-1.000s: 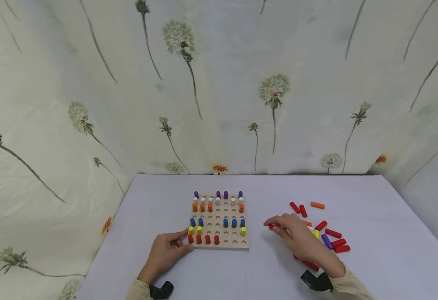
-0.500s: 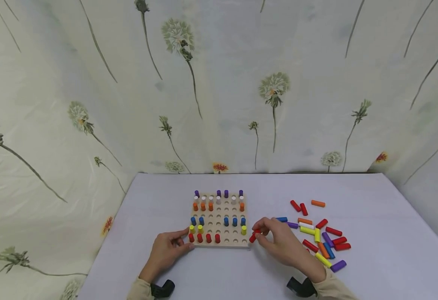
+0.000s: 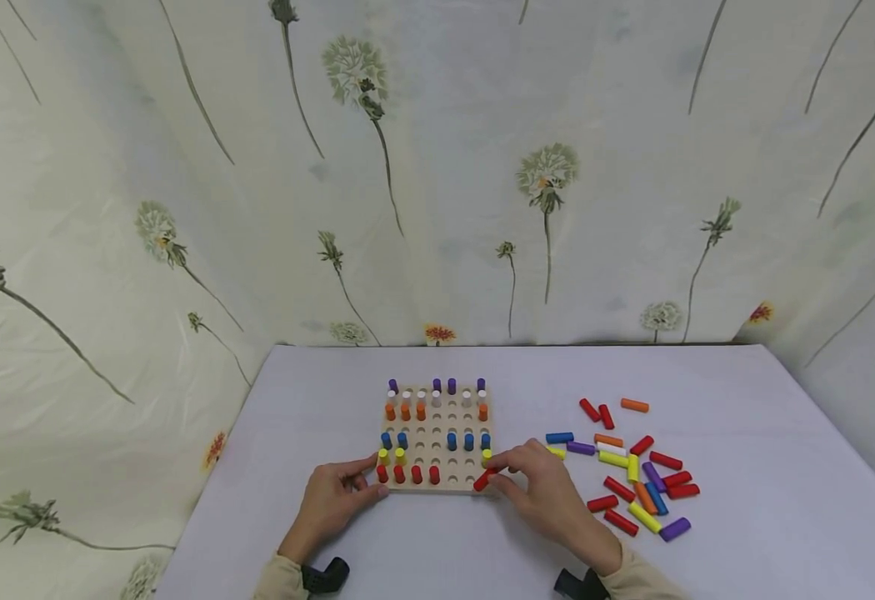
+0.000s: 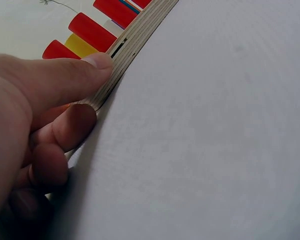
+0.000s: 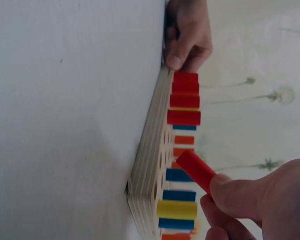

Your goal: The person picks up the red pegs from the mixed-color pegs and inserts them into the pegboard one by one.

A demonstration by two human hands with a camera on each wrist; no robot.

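Observation:
A wooden pegboard (image 3: 452,492) stands on the table with rows of upright purple, white, orange, blue, yellow and red pegs. At its front left corner my left hand (image 3: 332,504) grips the edge; the left wrist view has the thumb (image 4: 85,70) against the board's side. My right hand (image 3: 546,492) pinches a red peg (image 5: 196,170) between thumb and fingers over the front right corner. The peg is tilted, and its lower end is clear of the holes in the right wrist view. Four-peg red front row (image 3: 417,475) fills the left part of that row.
Loose pegs lie scattered right of the board, among them red pegs (image 3: 619,489), a blue peg (image 3: 559,438) and an orange peg (image 3: 635,405). My right hand partly covers a yellow peg (image 3: 557,453). A floral cloth (image 3: 467,167) hangs behind the table.
My right hand has carried the red peg leftward from the loose pegs to the board's front right corner, uncovering more loose pegs. The left hand has stayed at its corner.

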